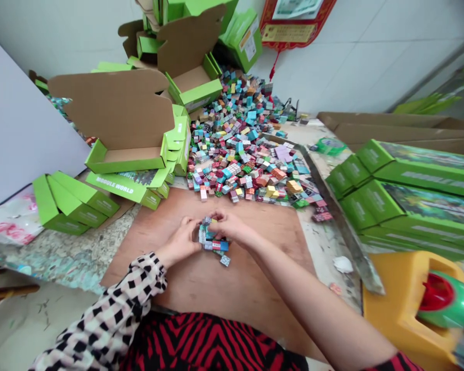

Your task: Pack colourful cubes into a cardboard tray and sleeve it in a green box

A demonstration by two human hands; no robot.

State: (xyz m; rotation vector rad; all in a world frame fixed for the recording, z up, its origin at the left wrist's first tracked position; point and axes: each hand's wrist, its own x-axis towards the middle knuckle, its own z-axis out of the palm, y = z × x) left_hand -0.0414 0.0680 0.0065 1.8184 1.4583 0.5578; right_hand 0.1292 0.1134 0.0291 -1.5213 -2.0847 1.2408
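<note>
On a brown board point(270, 288), a small cluster of printed blocks point(216, 246) lies between my hands; one block bears the letters TNT. My left hand point(183, 238) wraps its fingers against the cluster's left side. From the right, my right hand point(230, 226) closes its fingers on the blocks at the cluster's upper edge, covering some of them. A speckled grey block point(225, 260) sits at the lower right of the cluster, outside my fingers. Beyond the board spreads a big heap of coloured blocks point(247, 149).
Open green boxes point(127, 166) stand at the left, with closed green boxes point(69, 203) beside them. More green boxes point(429, 206) are stacked at the right behind a metal strip point(344, 232). A yellow container point(394, 304) and a green bottle point(454, 304) are at the lower right.
</note>
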